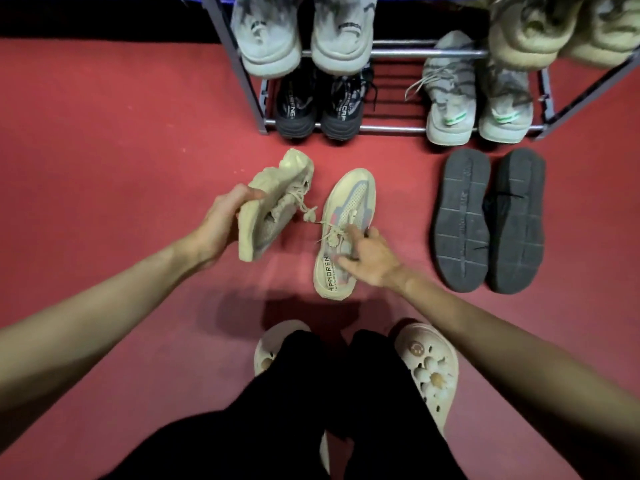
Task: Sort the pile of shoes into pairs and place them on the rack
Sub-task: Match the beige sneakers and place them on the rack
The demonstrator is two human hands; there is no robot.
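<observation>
- Nearest to the camera are the person's black trousers (346, 410) and two cream clogs (429, 372) standing on the red floor (104, 133); the right clog has flower charms on its top.
- The right hand (372, 252) rests on the right beige shoe (346, 230), which lies on the floor with its sole down and its toe pointing to the rack. The thumb is at the opening and the fingers curl over the laces, so the hand grips this shoe.
- The left hand (225, 223) grips the left beige shoe (273, 206) at its sole side, the fingers wrapped around it. This shoe is lifted and tilted on its side, with the laces hanging toward the other beige shoe.
- The two beige shoes are near each other but apart, in the middle of the floor before the rack.
- To the right, two dark shoes (488, 220) lie upside down on the floor, side by side and touching, just in front of the rack.
- The metal rack (381, 129) stands farther away. On its lower shelf there is a black pair (318, 105) at the left and a grey striped pair (478, 105) at the right.
- On the upper shelf there is a light grey pair (301, 32) at the left and a pale yellowish pair (561, 29) at the right, partly cut off by the frame edge.
</observation>
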